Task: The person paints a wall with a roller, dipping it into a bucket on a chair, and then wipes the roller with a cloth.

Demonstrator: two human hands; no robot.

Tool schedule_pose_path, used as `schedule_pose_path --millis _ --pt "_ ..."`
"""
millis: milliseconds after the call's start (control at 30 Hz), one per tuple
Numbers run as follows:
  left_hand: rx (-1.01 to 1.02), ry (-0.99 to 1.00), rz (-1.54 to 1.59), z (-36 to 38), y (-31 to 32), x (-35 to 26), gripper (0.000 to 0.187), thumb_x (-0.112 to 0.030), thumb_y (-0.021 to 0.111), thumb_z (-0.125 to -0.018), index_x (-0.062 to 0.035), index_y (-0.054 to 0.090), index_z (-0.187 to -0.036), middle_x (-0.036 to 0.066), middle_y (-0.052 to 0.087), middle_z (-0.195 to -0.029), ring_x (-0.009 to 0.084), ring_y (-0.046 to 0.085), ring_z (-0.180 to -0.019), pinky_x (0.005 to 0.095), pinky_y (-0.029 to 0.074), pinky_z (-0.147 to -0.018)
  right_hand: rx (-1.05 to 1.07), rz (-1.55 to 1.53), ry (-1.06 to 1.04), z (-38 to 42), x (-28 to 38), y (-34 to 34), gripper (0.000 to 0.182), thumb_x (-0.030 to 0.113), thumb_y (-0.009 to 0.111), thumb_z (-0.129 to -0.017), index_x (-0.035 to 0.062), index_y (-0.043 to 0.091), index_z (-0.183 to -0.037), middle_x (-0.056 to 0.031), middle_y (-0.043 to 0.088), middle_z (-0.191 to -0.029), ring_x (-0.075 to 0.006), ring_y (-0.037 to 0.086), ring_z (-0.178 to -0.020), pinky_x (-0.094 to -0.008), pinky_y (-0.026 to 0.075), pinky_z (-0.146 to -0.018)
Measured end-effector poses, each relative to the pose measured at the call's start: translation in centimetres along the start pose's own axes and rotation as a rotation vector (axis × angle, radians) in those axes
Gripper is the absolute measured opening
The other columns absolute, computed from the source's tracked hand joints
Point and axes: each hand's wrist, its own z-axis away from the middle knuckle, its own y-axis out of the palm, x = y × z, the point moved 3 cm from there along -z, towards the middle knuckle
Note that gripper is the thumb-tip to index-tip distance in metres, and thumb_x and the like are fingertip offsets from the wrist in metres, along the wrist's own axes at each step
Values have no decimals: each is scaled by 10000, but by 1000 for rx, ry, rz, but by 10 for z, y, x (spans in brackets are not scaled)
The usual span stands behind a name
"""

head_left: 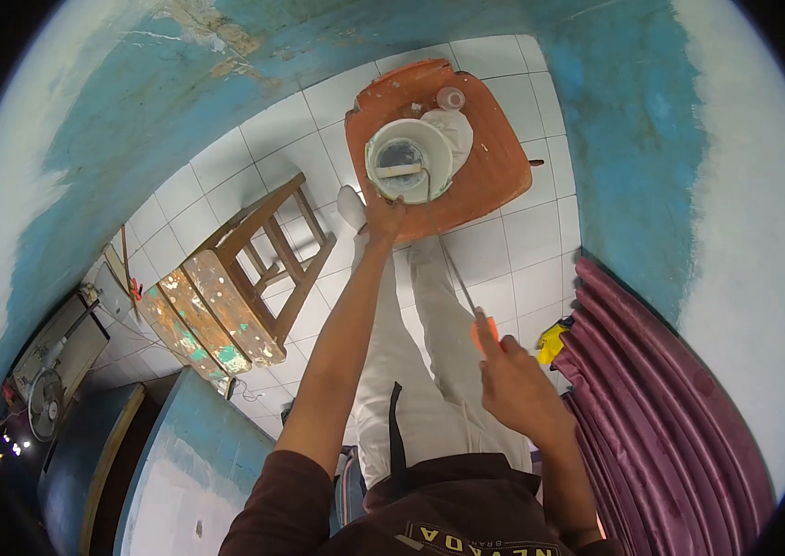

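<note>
Left hand (381,218) grips bucket (408,159) rim; right hand (515,380) clasps rod (453,264) — tip submerged, unclear.

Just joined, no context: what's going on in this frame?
A person stands over a white bucket set on an orange stool. The left hand holds the bucket's near rim. The right hand grips the orange handle of a long rod whose far end is in the bucket. A wooden stool stands on the tiled floor to the left.
</note>
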Motion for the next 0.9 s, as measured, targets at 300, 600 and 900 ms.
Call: schedule_pose_path --millis 300,600,900 --pt "281 14 148 -8 -25 -9 830 -10 541 -992 -86 -14 -1604 218 665 -1090 239 731 -778 353 649 -669 -99 -200 18 -27 7 -8 709 -3 547 -901 -30 253 -1545 -346 587 -1019 -505 622 -933 -548 499 -865" --pt "219 -83 144 -22 -31 -26 836 -5 534 -952 -155 62 -1625 236 705 -1082 270 755 -787 384 627 -648 -65 28 -5 -17 -19 -4 756 -11 582 -853 31 294 -1551 -309 588 -1054 -465 665 -846 -521 552 -764" --pt "259 185 -616 -78 -71 -66 742 -92 578 -892 -183 317 -1580 268 685 -1140 425 653 -1107 510 516 -975 -162 173 -75 -12 -48 -60 694 34 629 -892 45 367 -1535 -200 612 -895 -393 645 -761 -500 533 -698"
